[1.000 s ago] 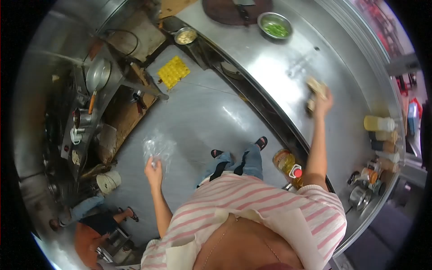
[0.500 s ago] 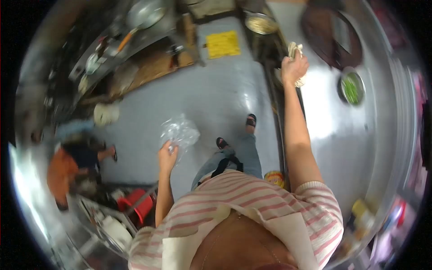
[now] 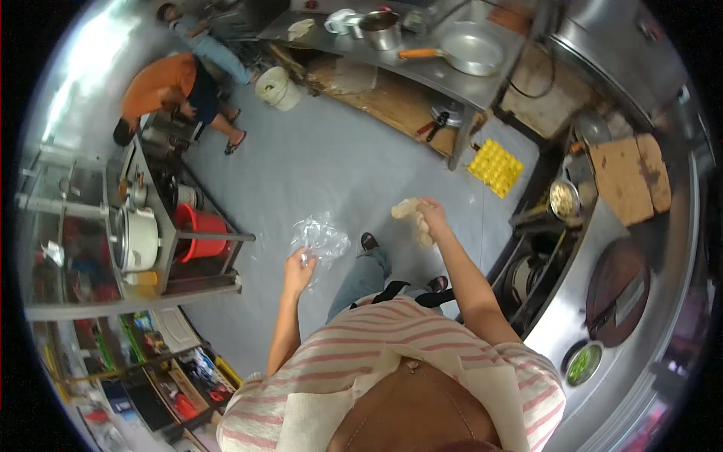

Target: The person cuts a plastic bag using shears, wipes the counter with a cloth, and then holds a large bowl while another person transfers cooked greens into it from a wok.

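Note:
A crumpled clear plastic bag [image 3: 324,235] hangs over the floor from my left hand [image 3: 299,271], its fingers closed on the gathered part. Off to the right, my right hand [image 3: 431,216] grips a cream-coloured cloth [image 3: 407,208] that droops in limp folds from the fingers. Both hands are held apart in front of my body, above the grey floor [image 3: 294,166]. Cloth and bag do not touch each other.
On the right counter are a round board with a cleaver [image 3: 622,301] and a bowl of cut greens [image 3: 584,364]. A yellow egg tray [image 3: 495,167] lies ahead. Left stands a shelf with a red basin [image 3: 199,235]. Two people [image 3: 162,87] are at the far left.
The view has turned left. My right hand has come away from the right counter with the cloth and is now over the floor. My left hand still holds the bag.

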Demonstrator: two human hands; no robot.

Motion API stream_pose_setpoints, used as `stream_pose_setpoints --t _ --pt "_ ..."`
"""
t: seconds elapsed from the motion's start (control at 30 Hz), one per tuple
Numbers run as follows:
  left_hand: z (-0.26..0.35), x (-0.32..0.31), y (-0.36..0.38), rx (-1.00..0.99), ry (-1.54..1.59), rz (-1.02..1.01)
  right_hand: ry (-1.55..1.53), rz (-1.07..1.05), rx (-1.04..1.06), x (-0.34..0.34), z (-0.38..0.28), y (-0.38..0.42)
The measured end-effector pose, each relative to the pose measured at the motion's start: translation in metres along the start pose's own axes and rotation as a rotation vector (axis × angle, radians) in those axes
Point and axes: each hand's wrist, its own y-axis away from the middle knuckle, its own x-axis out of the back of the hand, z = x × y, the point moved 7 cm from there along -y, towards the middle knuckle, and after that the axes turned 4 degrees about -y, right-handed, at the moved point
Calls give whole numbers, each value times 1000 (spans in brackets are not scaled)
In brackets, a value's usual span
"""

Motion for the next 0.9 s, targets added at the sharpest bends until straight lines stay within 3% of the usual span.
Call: stream_pose_setpoints --t 0.2,0.33,0.37,0.43,0.53,0.73,0.9 --pt "-63 -2 -62 72 -14 9 -139 -20 24 -12 -59 -63" --pt "-75 33 -141 101 57 35 -256 16 -26 -4 -46 -100" --pt "-80 48 -156 107 61 78 -74 -20 83 -5 -49 -103" --pt "-97 68 -186 205 54 42 -202 65 -44 -11 -38 -110" --pt "-121 89 -230 163 61 130 -409 106 -214 -31 -23 -116" --pt "-119 111 -332 77 213 181 -395 95 -264 -85 -10 -177" --pt "-125 117 -432 18 256 195 -353 36 -284 -135 -9 -288"
